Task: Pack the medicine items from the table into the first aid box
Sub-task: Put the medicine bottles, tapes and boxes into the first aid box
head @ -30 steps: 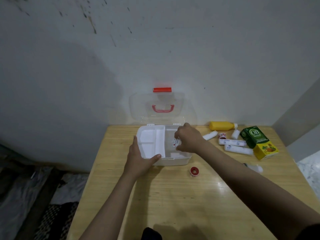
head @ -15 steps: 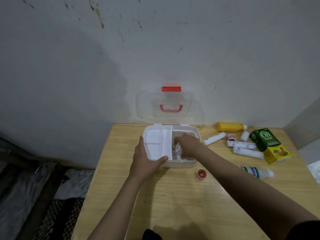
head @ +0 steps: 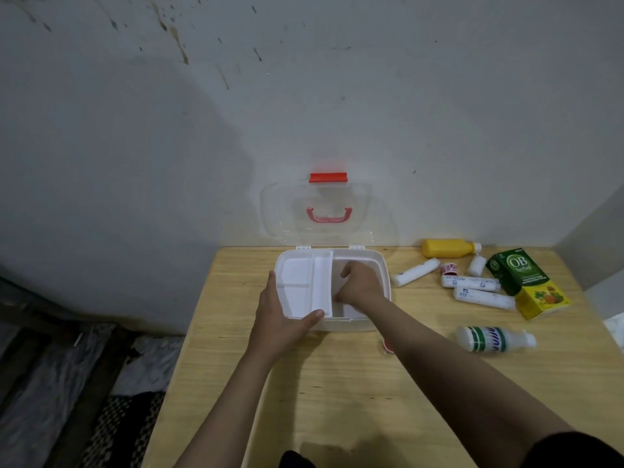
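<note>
Wooden table (head: 337,400), set against a stained white wall (head: 304,96).
Loose items, right of box: yellow bottle (head: 447,248) lying at the wall; small white bottle (head: 476,265); small red-and-white jar (head: 449,269); three white rolls (head: 415,272), (head: 471,283), (head: 483,298); green-and-yellow carton (head: 526,287); white bottle with green stripes (head: 494,339) lying nearer the front edge. A red-edged item (head: 387,346) mostly hidden behind the right forearm.
First aid box (head: 351,324): white, clear lid (head: 324,214) upright with red handle and latch; white divided tray (head: 304,285) over its left half.
Left hand (head: 280,319): clasped on the tray's near-left corner, thumb on top.
Right hand (head: 359,282): knuckles up inside the right compartment, fingers curled down; contents cannot be told
</note>
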### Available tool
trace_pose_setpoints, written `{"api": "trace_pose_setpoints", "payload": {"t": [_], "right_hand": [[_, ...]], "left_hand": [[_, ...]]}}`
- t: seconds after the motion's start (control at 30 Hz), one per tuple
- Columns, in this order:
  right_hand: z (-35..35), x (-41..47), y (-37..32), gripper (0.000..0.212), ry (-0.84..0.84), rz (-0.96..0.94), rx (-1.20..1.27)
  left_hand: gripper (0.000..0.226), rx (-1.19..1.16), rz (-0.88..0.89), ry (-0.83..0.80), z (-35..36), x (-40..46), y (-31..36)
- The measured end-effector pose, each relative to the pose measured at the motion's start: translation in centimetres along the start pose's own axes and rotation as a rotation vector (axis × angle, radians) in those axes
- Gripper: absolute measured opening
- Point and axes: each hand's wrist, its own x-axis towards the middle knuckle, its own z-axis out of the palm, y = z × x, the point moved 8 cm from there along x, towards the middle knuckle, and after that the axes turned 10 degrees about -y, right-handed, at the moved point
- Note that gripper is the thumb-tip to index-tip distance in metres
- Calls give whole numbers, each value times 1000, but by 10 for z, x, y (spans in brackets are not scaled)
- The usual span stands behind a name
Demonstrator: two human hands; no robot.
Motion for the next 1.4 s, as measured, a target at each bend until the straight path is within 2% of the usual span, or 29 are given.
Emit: {"api": "trace_pose_setpoints", "payload": {"t": [0.27, 0.37, 0.43, 0.57, 0.63, 0.73, 0.8, 0.93, 1.03, 1.1, 1.23, 1.4], "right_hand": [[1, 1, 5, 57, -60, 47, 110], [-12, -9, 2, 59, -95, -9, 77], [-27, -23, -3, 52, -67, -87, 126], [-79, -70, 20, 31, 181, -295, 436], [-106, -92, 54, 28, 373, -313, 366], [-147, -113, 122, 28, 682, -227, 171], [-166, -114, 164, 38, 786, -119, 32], [-183, -110, 238, 58, 852, 220, -18], [-180, -103, 261, 53, 796, 293, 22], [-178, -99, 267, 45, 777, 262, 130], [-186, -106, 264, 38, 876, 139, 226], [-195, -126, 210, 38, 1008, -164, 248]], "left_hand": [[124, -16, 11, 13, 0, -3, 4], [123, -18, 5, 15, 0, -2, 4], [122, -22, 6, 16, 0, -1, 4], [122, -45, 5, 18, 0, 0, 1], [121, -45, 5, 28, 1, 0, 0], [119, -29, -1, 42, 2, 0, 0], [119, -20, 2, 40, 2, 1, 0], [119, -24, -4, 30, 1, 2, -1], [124, -19, -23, 22, 0, 1, -2], [125, -12, -32, 19, 0, 1, -3], [124, 2, -27, 20, -1, 3, -3], [120, 3, -21, 19, 0, 4, -5]]}}
